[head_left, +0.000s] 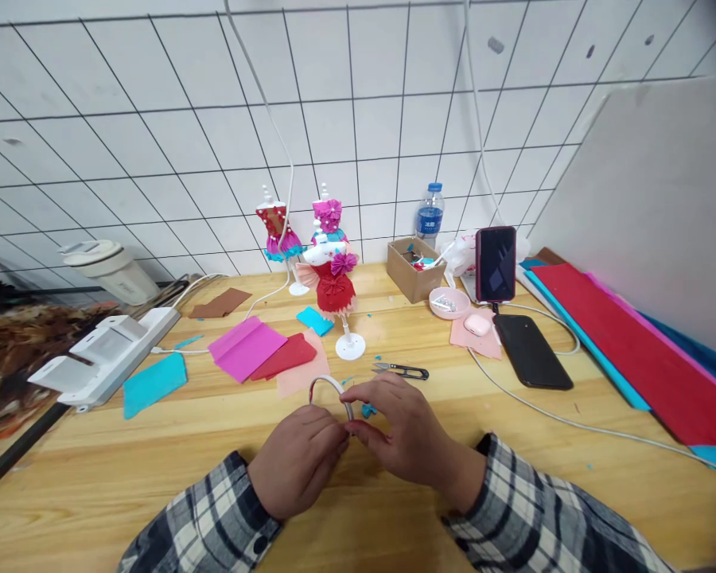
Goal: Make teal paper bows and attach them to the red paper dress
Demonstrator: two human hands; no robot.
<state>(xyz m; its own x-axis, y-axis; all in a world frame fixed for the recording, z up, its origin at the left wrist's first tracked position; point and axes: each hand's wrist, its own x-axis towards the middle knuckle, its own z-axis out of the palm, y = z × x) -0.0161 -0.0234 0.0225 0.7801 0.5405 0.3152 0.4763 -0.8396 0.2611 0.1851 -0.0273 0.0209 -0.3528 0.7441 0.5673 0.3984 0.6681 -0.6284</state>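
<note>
Over the near middle of the table, my left hand point(301, 458) and my right hand point(409, 422) meet at a narrow white ring point(329, 381), which looks like a thin roll of tape. The fingers of my left hand are closed at its lower side, partly hiding it. My right thumb and fingers pinch its right side. Just behind my right hand lie thread snips point(414, 372) with black handles. A small crumpled blue scrap point(368, 410) rests beside the right fingers.
Small dress forms in red and pink dresses point(336, 290) stand behind the hands. Coloured sheets point(247, 348) lie to the left near a power strip point(122, 350). At right are a cardboard box point(414, 274), pink bowl point(449, 302), phones point(532, 350), cable and long coloured sheets point(626, 342).
</note>
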